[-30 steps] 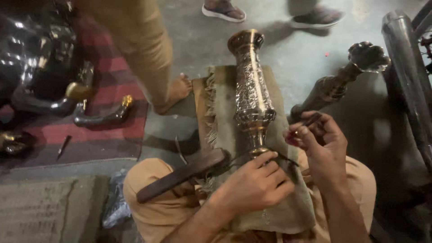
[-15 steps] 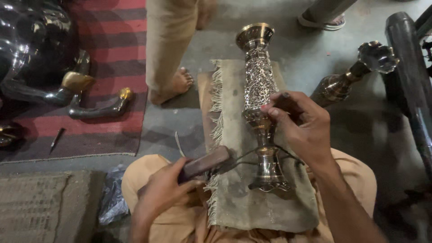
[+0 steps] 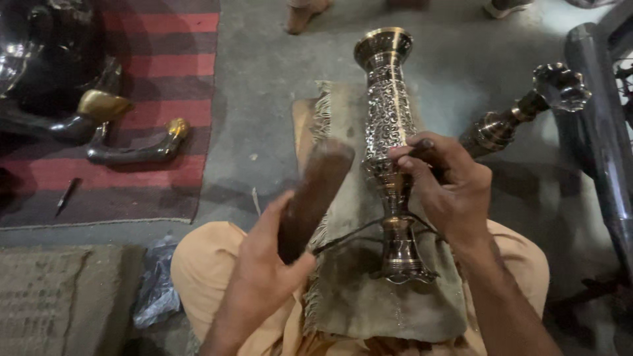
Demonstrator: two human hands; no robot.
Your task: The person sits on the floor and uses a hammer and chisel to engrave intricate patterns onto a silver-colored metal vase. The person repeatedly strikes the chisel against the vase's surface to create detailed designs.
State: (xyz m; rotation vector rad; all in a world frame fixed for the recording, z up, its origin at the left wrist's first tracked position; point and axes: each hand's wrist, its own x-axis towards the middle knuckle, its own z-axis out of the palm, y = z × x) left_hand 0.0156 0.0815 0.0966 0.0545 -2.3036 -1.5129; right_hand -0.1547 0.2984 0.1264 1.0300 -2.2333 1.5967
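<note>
A tall engraved brass vase (image 3: 388,105) lies lengthwise on a frayed grey-green cloth (image 3: 369,303) spread over my lap, its mouth pointing away from me. My right hand (image 3: 445,188) holds a small dark tool, its tip pressed against the vase's narrow waist. My left hand (image 3: 267,267) grips a dark wooden mallet (image 3: 315,194), raised beside the vase on its left. A thin dark cord (image 3: 353,236) runs across the vase's stem near the base.
A second ornate brass piece (image 3: 527,112) lies on the floor to the right, next to a dark metal pipe (image 3: 603,138). A striped red rug (image 3: 132,118) at left holds dark horn-shaped metal pieces (image 3: 135,148). Another person's foot (image 3: 304,12) stands at the top. A plastic bag (image 3: 157,283) lies by my knee.
My left hand has lifted the mallet from beside my knee up to the vase's left side. My right hand stayed on the vase's waist. The person's legs moved farther away.
</note>
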